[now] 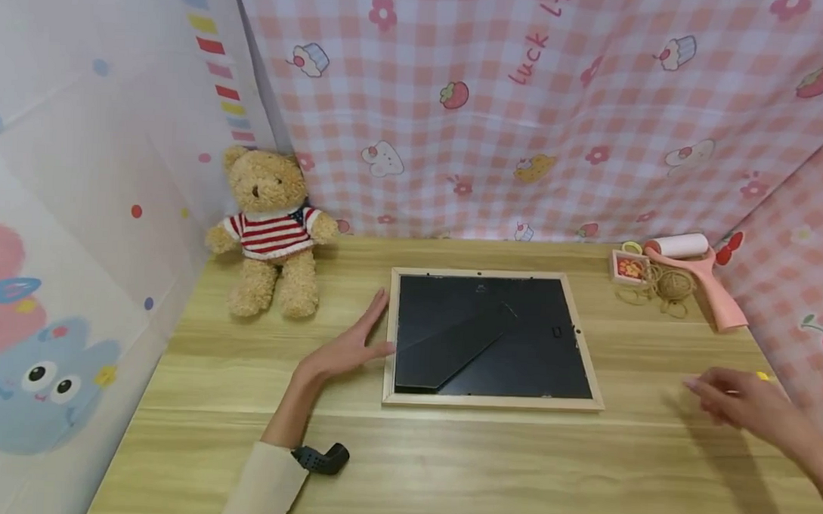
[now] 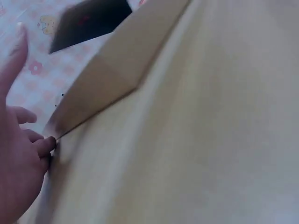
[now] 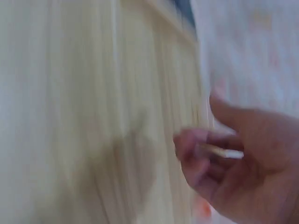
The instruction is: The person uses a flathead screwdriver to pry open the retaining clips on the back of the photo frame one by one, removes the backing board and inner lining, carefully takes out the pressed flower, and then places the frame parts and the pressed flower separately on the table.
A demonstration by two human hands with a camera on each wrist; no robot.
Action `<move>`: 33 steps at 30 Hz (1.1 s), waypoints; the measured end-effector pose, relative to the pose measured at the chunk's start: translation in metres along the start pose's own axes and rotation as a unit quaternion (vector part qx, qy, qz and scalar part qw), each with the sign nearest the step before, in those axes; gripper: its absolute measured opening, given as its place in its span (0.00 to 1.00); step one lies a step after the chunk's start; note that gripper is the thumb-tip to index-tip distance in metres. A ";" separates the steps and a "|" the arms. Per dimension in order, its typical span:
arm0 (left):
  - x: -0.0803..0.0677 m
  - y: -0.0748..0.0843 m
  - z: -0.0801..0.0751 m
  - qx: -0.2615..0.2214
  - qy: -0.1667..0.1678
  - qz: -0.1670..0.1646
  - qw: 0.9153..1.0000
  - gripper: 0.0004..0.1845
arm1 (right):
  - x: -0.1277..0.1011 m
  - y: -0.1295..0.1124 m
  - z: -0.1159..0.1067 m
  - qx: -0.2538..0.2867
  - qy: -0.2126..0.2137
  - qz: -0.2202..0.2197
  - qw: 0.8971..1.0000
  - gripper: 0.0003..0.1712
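Playroom-like setting: teddy bear (image 1: pixel 273 233), cartoon-print fabric (image 1: pixel 487 139)

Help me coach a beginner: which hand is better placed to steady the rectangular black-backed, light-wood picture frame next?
Probably the left hand: it already touches the left edge of the picture frame, while the right hand hovers apart from it, over the wood-grained tabletop.

Left arm: left forearm (image 1: pixel 290 415) extends forward and inward; left wrist (image 1: pixel 312 371) bends toward the right hand (image 1: pixel 753 403). Left hand (image 1: pixel 343 351): left thumb (image 2: pixel 16 58) extended, apart from the left fingers (image 2: pixel 44 145), which are bent at the tips. Right arm: right forearm (image 1: pixel 819 468) lies behind and outward of its hand. Right hand: raised, well apart from the left; right fingers (image 3: pixel 189 144) loosely curled, right thumb (image 3: pixel 231 114) separate.
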State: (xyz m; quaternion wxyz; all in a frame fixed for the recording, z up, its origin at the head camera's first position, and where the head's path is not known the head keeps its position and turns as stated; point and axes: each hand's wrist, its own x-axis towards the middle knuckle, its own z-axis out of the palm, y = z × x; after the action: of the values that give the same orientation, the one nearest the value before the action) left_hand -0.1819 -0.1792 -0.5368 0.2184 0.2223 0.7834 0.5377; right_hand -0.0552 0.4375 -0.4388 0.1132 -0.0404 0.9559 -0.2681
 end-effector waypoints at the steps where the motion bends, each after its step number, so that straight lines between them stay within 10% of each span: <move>1: 0.007 -0.001 -0.004 -0.011 0.004 0.003 1.000 0.63 | 0.000 -0.020 0.013 0.051 -0.029 -0.018 0.998 0.21; 4: 0.027 0.009 -0.012 -0.009 0.043 0.012 0.999 0.60 | -0.005 -0.073 0.063 0.224 -0.108 -0.100 0.963 0.16; 9: 0.049 0.038 -0.014 0.076 0.091 0.014 0.993 0.48 | -0.013 -0.142 0.137 0.443 -0.251 -0.092 0.855 0.21; 12: 0.058 0.042 -0.010 0.133 0.085 0.018 0.987 0.41 | -0.013 -0.163 0.160 0.491 -0.255 -0.059 0.831 0.25; 24: 0.049 0.036 -0.004 0.202 0.121 0.064 0.970 0.29 | 0.003 -0.171 0.175 0.488 -0.153 -0.107 0.853 0.24; 33: -0.011 0.037 0.003 0.220 0.147 0.059 0.963 0.26 | 0.014 -0.156 0.158 0.431 -0.120 -0.041 0.893 0.21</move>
State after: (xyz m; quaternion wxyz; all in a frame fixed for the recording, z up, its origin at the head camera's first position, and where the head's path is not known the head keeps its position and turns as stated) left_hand -0.1673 -0.1717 -0.5021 0.0147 0.2292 0.8914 0.3907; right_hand -0.0288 0.2234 -0.4915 0.2219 -0.0581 0.7230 -0.6516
